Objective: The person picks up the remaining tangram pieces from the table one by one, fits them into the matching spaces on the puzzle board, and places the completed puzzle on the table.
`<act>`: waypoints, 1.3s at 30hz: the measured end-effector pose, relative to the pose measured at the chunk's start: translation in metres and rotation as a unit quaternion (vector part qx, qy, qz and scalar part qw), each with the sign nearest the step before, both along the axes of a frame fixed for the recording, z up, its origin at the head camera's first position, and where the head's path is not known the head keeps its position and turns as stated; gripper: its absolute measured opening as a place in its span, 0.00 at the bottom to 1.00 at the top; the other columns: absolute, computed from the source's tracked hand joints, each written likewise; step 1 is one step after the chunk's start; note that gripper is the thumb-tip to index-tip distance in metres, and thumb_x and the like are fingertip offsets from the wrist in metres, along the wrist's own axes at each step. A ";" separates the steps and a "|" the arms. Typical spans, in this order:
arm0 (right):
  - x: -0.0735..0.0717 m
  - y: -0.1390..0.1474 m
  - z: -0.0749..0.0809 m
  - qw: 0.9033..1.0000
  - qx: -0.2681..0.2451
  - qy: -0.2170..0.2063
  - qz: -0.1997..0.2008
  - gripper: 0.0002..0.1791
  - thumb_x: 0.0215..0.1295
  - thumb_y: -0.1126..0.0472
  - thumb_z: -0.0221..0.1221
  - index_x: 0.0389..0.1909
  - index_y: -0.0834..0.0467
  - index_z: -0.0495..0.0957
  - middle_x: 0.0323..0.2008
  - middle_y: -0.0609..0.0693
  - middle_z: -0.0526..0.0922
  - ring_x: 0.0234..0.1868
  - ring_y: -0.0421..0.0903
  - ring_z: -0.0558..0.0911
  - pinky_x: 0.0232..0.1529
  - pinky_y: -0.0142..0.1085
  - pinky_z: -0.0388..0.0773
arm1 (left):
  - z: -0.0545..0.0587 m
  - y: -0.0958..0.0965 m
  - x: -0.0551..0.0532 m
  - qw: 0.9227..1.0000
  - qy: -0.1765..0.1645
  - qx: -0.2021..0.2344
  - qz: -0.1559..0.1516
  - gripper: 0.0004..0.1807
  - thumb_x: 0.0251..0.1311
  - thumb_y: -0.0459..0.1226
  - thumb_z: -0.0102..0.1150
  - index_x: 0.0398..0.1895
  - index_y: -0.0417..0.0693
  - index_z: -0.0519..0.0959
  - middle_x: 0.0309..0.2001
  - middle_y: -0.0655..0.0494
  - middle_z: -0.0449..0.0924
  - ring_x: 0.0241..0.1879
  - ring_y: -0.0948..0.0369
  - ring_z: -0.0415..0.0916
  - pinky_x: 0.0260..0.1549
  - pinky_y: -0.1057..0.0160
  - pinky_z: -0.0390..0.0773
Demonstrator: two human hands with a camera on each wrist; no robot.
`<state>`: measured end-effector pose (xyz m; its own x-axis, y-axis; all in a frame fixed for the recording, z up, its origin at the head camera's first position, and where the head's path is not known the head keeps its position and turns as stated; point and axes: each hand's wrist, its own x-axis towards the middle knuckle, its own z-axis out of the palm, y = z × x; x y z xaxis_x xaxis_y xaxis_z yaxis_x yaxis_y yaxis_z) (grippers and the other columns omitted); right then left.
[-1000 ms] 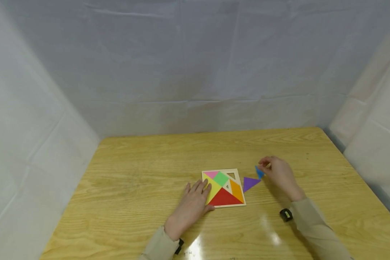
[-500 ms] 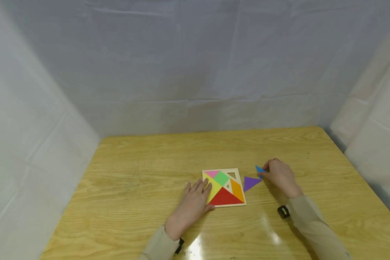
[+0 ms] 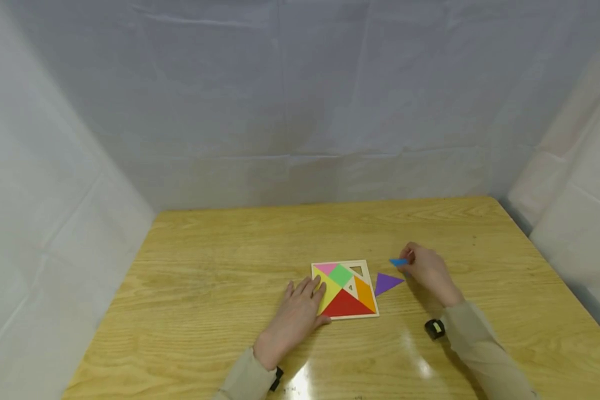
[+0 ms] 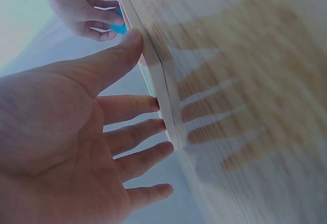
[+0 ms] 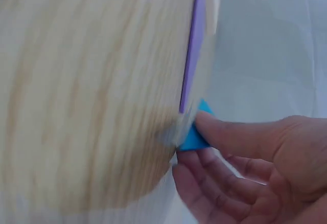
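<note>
A square tangram tray [image 3: 347, 318] with a pale wooden rim lies on the table. Pink, green, yellow, red and orange pieces sit in it, and bare tray shows at its upper right and near its middle. My left hand [image 3: 294, 316] rests at the tray's left edge, fingers extended over the yellow triangle [image 3: 328, 288] and thumb at the near rim. My right hand [image 3: 429, 272] pinches a small blue triangle [image 5: 195, 139] between thumb and fingers, tilted, right of the tray. A purple triangle [image 3: 388, 283] lies flat between the tray and that hand.
The wooden table [image 3: 220, 266] extends around the tray on every side. White sheeting [image 3: 290, 111] hangs behind the table and along both sides. Each wrist carries a dark strapped device, such as the wrist camera [image 3: 435, 329] by the right sleeve.
My right hand has closed its thumb and fingers on the blue triangle and tipped it from flatter to more edge-on. The left hand and the tray have stayed put.
</note>
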<state>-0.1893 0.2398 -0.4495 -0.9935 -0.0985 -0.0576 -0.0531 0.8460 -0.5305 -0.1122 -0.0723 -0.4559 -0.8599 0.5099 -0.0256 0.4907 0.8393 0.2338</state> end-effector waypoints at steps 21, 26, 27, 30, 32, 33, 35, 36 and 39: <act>0.003 -0.009 0.010 0.969 -0.244 -0.017 0.027 0.16 0.68 0.70 0.62 0.55 0.70 0.77 0.47 0.68 0.82 0.42 0.60 0.87 0.43 0.45 0.86 | -0.002 0.001 -0.003 1.000 0.000 -0.003 0.000 0.38 0.66 0.53 0.61 0.71 0.39 0.70 0.74 0.42 0.64 0.74 0.45 0.61 0.71 0.38 0.60; 0.002 -0.012 0.009 0.979 -0.202 0.007 0.035 0.15 0.68 0.68 0.63 0.54 0.66 0.80 0.48 0.65 0.84 0.46 0.59 0.86 0.45 0.44 0.85 | -0.001 0.001 -0.003 1.000 -0.009 -0.001 0.001 0.38 0.66 0.53 0.61 0.72 0.39 0.69 0.75 0.42 0.63 0.74 0.45 0.60 0.71 0.38 0.59; 0.002 -0.012 0.009 0.979 -0.198 0.010 0.038 0.15 0.68 0.67 0.63 0.54 0.66 0.80 0.48 0.64 0.85 0.46 0.58 0.86 0.45 0.44 0.85 | -0.001 0.001 -0.003 1.000 -0.011 -0.001 0.002 0.38 0.66 0.53 0.61 0.72 0.39 0.69 0.75 0.42 0.63 0.74 0.45 0.60 0.71 0.38 0.59; 0.002 -0.016 0.010 0.979 -0.196 0.011 0.046 0.14 0.68 0.66 0.64 0.53 0.65 0.82 0.48 0.64 0.85 0.45 0.57 0.87 0.44 0.43 0.85 | 0.000 0.001 -0.002 1.000 -0.014 0.001 0.003 0.38 0.66 0.53 0.61 0.72 0.39 0.69 0.75 0.42 0.62 0.74 0.45 0.59 0.72 0.38 0.59; 0.002 -0.019 0.010 0.980 -0.192 0.013 0.049 0.13 0.68 0.66 0.64 0.52 0.65 0.83 0.47 0.64 0.86 0.44 0.57 0.87 0.43 0.44 0.86 | 0.000 0.001 -0.002 1.000 -0.016 0.001 0.004 0.38 0.66 0.53 0.61 0.73 0.39 0.68 0.75 0.41 0.62 0.74 0.45 0.59 0.72 0.38 0.58; 0.002 -0.020 0.010 0.980 -0.191 0.013 0.051 0.13 0.69 0.66 0.63 0.52 0.65 0.83 0.47 0.64 0.86 0.44 0.57 0.88 0.43 0.44 0.86 | 0.000 0.001 -0.002 1.000 -0.015 0.001 0.004 0.38 0.66 0.52 0.61 0.72 0.39 0.69 0.75 0.41 0.62 0.74 0.45 0.59 0.72 0.38 0.59; 0.001 -0.024 0.010 0.981 -0.186 0.018 0.056 0.12 0.68 0.66 0.64 0.51 0.65 0.84 0.47 0.64 0.86 0.43 0.57 0.88 0.42 0.43 0.86 | 0.000 0.001 -0.002 1.000 -0.016 -0.001 0.005 0.38 0.66 0.52 0.62 0.72 0.39 0.69 0.75 0.42 0.62 0.74 0.45 0.59 0.72 0.38 0.59; 0.001 -0.025 0.010 0.981 -0.186 0.021 0.060 0.12 0.68 0.66 0.64 0.50 0.65 0.85 0.47 0.64 0.86 0.43 0.57 0.88 0.42 0.42 0.86 | 0.000 0.002 -0.002 1.000 -0.017 -0.001 0.006 0.38 0.66 0.53 0.62 0.72 0.39 0.69 0.75 0.42 0.62 0.74 0.45 0.59 0.72 0.38 0.59; 0.000 -0.031 0.009 0.980 -0.179 0.027 0.079 0.11 0.68 0.66 0.64 0.49 0.64 0.86 0.48 0.62 0.86 0.41 0.55 0.88 0.41 0.39 0.85 | 0.000 0.002 -0.003 1.000 -0.017 -0.002 0.008 0.38 0.66 0.53 0.62 0.72 0.39 0.69 0.75 0.42 0.62 0.74 0.45 0.59 0.72 0.38 0.59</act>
